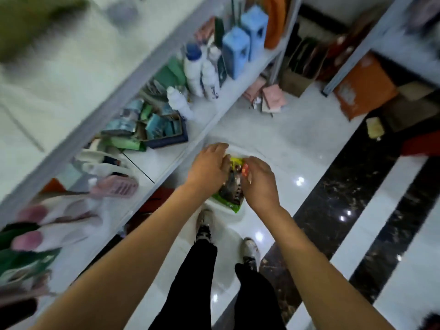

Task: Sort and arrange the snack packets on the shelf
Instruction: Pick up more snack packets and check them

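Your shoes [204,225] stand on the glossy white floor [273,144], just nearer than the snack packets [232,186], which are the landmark here; you hold those packets in the air over the floor, beside the shelf edge and not on the shelf; the bundle looks like a green and dark bag with a yellow corner and a small red-orange piece on top, count unclear through blur.

Your left hand [209,167] grips the packets' left side with fingers curled over the top; your right hand [259,184] pinches the right side near the red-orange piece; the hands sit close together with the packets clamped between them.

Risks, as I judge them: the loose stack can slide apart if either pinch eases, dropping a packet onto the floor by your feet; squeezing harder likely crushes the contents.

Left of the packets, the lower shelf [166,160] carries green packets [126,142] and an open dark box [166,132]; a hasty placement could knock those over.

Farther beyond, white bottles [195,70] and blue jugs [238,53] stand near that shelf's edge; a wide swing might topple them.
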Demonstrator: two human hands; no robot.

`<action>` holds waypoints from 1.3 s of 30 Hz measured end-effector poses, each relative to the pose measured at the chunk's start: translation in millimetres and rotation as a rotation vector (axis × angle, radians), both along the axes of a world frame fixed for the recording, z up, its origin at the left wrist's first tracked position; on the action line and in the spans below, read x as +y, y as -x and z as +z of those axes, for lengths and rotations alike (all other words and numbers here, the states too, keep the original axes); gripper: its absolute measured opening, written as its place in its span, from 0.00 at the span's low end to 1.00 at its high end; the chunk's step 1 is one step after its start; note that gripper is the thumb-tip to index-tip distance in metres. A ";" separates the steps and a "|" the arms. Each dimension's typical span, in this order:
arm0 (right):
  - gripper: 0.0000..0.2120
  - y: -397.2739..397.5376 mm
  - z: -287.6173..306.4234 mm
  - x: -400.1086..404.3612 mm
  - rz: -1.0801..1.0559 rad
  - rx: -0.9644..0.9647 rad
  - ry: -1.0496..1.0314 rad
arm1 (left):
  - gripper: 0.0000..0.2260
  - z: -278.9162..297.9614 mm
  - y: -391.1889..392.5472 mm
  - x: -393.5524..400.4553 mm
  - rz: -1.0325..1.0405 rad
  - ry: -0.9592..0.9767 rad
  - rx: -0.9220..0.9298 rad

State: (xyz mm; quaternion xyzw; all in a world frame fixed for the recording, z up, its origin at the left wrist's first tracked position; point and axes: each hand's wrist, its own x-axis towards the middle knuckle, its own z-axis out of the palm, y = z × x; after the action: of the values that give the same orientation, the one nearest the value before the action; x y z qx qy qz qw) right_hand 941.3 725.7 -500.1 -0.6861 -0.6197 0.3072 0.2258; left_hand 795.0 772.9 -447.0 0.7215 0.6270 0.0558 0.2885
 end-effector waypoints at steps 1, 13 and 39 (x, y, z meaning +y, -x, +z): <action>0.20 -2.4 27.6 2.0 0.031 -0.012 -0.045 | 0.18 30.8 -0.7 -4.4 0.032 -0.059 -0.025; 0.20 97.1 357.0 45.2 0.406 0.045 -0.842 | 0.18 345.9 84.0 -62.3 0.290 -0.890 0.062; 0.20 432.6 506.0 -61.9 0.948 -0.215 -0.844 | 0.25 443.5 402.8 -226.3 0.749 -0.678 0.280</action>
State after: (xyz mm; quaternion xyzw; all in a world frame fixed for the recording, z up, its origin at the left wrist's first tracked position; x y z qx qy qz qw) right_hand 508.6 663.8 5.9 -0.2171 -0.9423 0.0331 0.2527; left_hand 392.2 546.6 -3.5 0.5013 0.8213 0.2578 -0.0878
